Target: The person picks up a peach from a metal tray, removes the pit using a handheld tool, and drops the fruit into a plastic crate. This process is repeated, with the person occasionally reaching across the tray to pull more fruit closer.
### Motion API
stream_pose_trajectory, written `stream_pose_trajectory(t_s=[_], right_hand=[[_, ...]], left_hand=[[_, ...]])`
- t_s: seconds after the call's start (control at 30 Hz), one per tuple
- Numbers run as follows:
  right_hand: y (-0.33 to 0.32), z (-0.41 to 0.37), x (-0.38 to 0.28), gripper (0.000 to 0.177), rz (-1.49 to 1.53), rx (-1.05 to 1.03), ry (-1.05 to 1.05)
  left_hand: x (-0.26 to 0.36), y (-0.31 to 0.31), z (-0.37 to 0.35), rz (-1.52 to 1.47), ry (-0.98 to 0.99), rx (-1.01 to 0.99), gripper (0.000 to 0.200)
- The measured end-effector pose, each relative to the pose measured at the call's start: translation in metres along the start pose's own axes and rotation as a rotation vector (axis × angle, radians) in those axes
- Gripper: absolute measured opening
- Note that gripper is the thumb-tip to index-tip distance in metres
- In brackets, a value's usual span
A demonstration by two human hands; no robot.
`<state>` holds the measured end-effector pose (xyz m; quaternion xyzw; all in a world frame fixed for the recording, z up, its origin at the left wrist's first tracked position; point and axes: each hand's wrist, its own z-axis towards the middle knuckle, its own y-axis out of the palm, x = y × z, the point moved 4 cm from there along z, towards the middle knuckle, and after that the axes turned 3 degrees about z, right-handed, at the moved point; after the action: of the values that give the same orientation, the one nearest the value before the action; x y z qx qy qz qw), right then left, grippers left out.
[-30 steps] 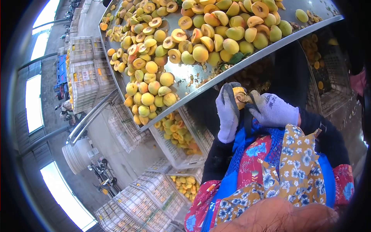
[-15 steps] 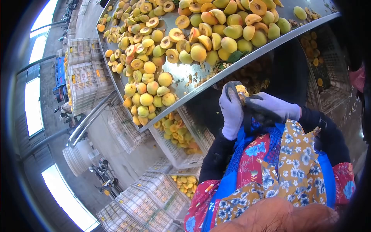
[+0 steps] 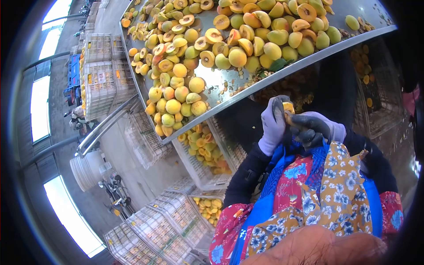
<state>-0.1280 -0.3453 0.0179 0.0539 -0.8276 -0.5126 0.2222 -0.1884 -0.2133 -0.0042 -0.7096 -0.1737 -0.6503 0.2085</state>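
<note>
My left hand, in a pale purple glove with dark fingertips, grips a yellow-orange fruit piece just off the metal table's near edge. Close against it is my right hand, gloved the same way, its curled fingers pressed to the lower side of the fruit. Whether those fingers also hold something small is hidden. Many whole and halved yellow fruits lie on the metal table beyond my hands, with seeds and a green leaf near its rim.
Below the table edge stands a crate of fruit, with another crate at the right. Stacked crates rise at the lower left and more at the upper left. A white bucket stack stands on the floor.
Both hands appear slightly farther right and lower, still together at the fruit. The right fingers are now more curled and turned. The table and crates have shifted in view.
</note>
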Motion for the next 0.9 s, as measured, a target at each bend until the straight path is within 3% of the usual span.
stream_pose_trajectory(t_s=[0.03, 0.07, 0.17, 0.2, 0.27, 0.37, 0.43, 0.53, 0.6, 0.67, 0.73, 0.83, 0.87, 0.9], right_hand=[[0.001, -0.001, 0.0, 0.037, -0.032, 0.046, 0.004], [0.001, -0.001, 0.002, 0.036, -0.059, 0.09, 0.005], [0.004, 0.011, 0.007, 0.035, 0.154, -0.207, 0.134], [0.007, 0.012, 0.009, 0.035, 0.095, -0.184, 0.085], [0.018, 0.011, 0.009, 0.035, -0.026, -0.139, -0.012], [0.027, -0.002, -0.007, 0.038, -0.05, -0.244, -0.21], [-0.007, -0.002, -0.034, 0.042, 0.082, -0.228, -0.21], [-0.023, 0.003, -0.046, 0.042, 0.182, -0.126, -0.247], [-0.024, 0.007, -0.042, 0.04, 0.112, -0.147, -0.215], [-0.019, 0.006, -0.037, 0.037, 0.025, -0.027, -0.274], [-0.006, -0.003, -0.034, 0.035, -0.156, 0.214, -0.395], [0.015, -0.016, -0.035, 0.034, -0.531, 0.417, -0.505], [0.014, -0.019, -0.036, 0.03, -0.637, 0.355, -0.576], [0.017, -0.018, -0.038, 0.029, -0.684, 0.372, -0.654]], left_hand=[[0.003, -0.002, 0.0, 0.155, 0.08, 0.008, 0.047], [0.003, -0.001, 0.0, 0.033, 0.08, -0.004, 0.049], [0.011, 0.001, -0.001, -0.396, -0.093, -0.036, 0.05], [0.015, 0.0, 0.001, -0.461, -0.113, 0.026, 0.035], [-0.001, -0.023, -0.003, -0.321, -0.143, 0.24, 0.038], [0.014, -0.101, -0.024, 0.376, -0.146, 0.549, 0.041], [0.031, -0.159, -0.044, 0.838, -0.236, 0.776, 0.047], [0.06, -0.162, -0.037, 2.112, -0.316, 0.747, 0.051], [0.072, -0.148, 0.012, 1.378, -0.35, 0.603, 0.057], [0.063, -0.112, 0.069, 1.195, -0.08, 0.455, 0.062], [0.056, -0.074, 0.12, 1.226, -0.016, 0.283, 0.067], [0.027, -0.069, 0.157, 1.186, -0.011, 0.164, 0.065], [0.017, -0.078, 0.154, 0.956, 0.149, 0.23, 0.059], [0.01, -0.082, 0.147, 0.48, 0.032, 0.146, 0.056]])
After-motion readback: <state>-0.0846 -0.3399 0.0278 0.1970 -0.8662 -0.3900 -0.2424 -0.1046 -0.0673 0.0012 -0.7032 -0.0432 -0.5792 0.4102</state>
